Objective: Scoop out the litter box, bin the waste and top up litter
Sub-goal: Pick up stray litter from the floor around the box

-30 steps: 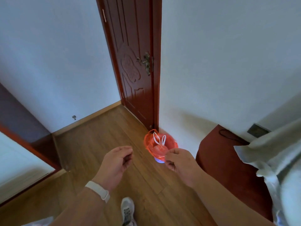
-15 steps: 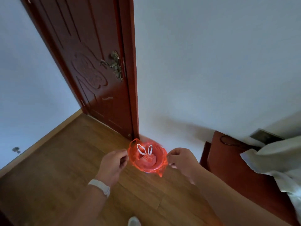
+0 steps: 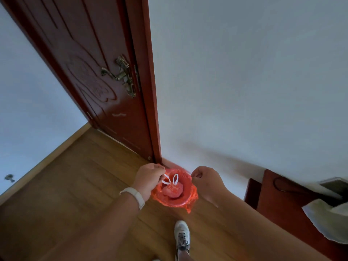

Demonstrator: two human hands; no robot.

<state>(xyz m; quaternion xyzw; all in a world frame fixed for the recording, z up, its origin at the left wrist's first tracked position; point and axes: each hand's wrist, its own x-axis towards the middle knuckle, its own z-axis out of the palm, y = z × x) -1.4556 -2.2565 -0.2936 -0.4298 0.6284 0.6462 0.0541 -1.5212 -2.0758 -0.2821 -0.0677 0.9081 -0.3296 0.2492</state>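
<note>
Door [image 3: 90, 72] and white wall [image 3: 244, 72] meet at the corner where our small bin [image 3: 174, 201] stands on the wood floor [image 3: 66, 185], lined with a red bag [image 3: 192, 194] holding a knotted red bundle with white loops [image 3: 172, 180]. Our left hand [image 3: 148, 178] curls at the liner's left rim, seemingly pinching it by a loop; our right hand [image 3: 205, 178] pinches the right rim. We judge we should draw both edges up evenly, keeping the mouth level so the thin plastic neither tears nor spills.
</note>
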